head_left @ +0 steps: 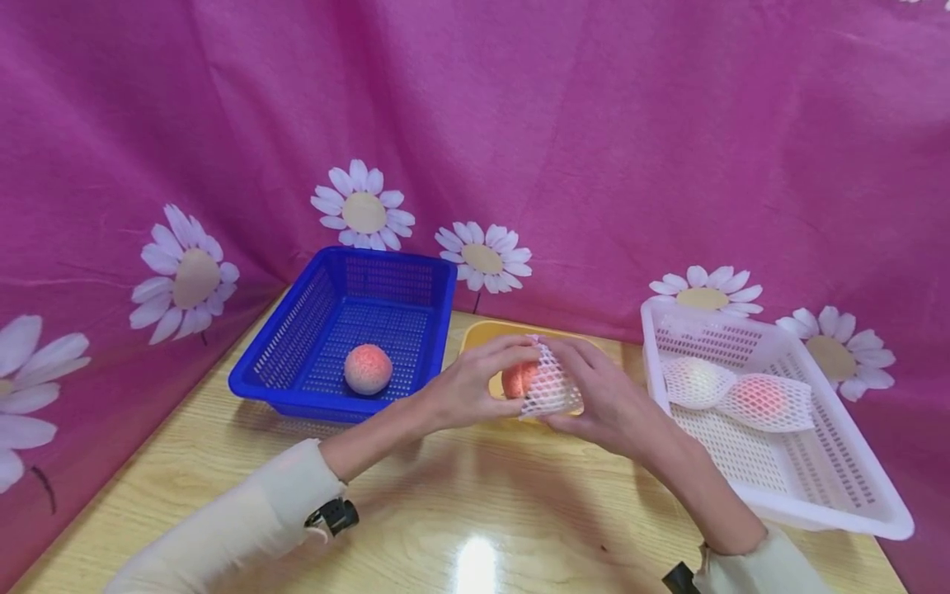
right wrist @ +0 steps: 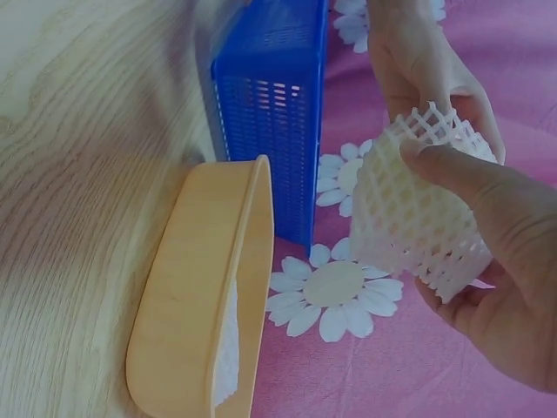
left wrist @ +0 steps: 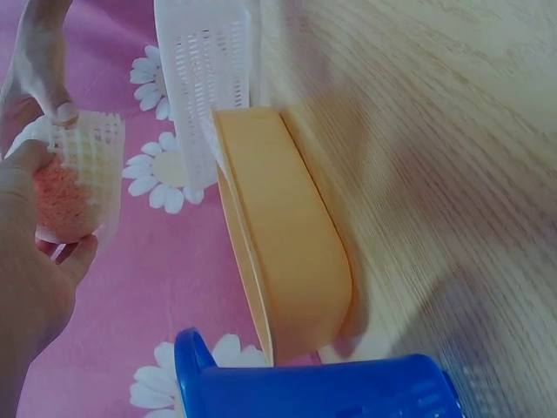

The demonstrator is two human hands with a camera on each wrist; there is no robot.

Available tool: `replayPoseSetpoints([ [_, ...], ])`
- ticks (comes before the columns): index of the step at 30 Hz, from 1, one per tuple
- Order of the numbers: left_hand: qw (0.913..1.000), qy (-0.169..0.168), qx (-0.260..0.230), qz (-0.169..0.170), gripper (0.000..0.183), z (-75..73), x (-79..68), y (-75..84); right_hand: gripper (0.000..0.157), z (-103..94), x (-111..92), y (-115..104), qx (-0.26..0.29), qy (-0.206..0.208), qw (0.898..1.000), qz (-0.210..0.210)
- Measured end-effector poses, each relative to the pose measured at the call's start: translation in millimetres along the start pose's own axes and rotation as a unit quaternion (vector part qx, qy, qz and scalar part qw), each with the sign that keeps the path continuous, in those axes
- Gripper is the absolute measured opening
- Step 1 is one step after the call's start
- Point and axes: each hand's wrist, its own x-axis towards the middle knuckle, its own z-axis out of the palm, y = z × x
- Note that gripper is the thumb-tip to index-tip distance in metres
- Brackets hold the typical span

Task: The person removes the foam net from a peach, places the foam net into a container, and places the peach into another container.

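Note:
Above the yellow tub, both hands are on one peach with a white foam net sleeve around part of it. My left hand grips the peach from its bare reddish side. The right hand grips the netted side. In the left wrist view the red part of the peach shows beside the net. In the right wrist view the right thumb presses on the foam net, which covers the pale side of the fruit.
A blue basket at left holds one bare peach. At right, a white basket holds two peaches in foam nets. White material shows inside the tub. A pink flowered cloth hangs behind the wooden table.

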Motion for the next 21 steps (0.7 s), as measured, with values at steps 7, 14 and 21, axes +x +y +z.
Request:
replayPoseSetpoints([
  [7, 0.9998, 0.014, 0.013, -0.009, 0.054, -4.0, -2.9, -5.7, 0.082, 4.4, -0.4, 10.6, -0.006, 0.006, 1.0, -0.022],
  [14, 0.9985, 0.037, 0.039, -0.015, 0.055, -13.3, -6.4, -8.0, 0.054, 11.0, -2.4, 27.1, -0.034, 0.011, 0.999, -0.005],
  [21, 0.9953, 0.064, 0.073, -0.009, 0.055, -21.4, -10.0, -10.3, 0.054, 26.7, -6.3, 39.4, -0.061, 0.049, 0.997, 0.023],
])
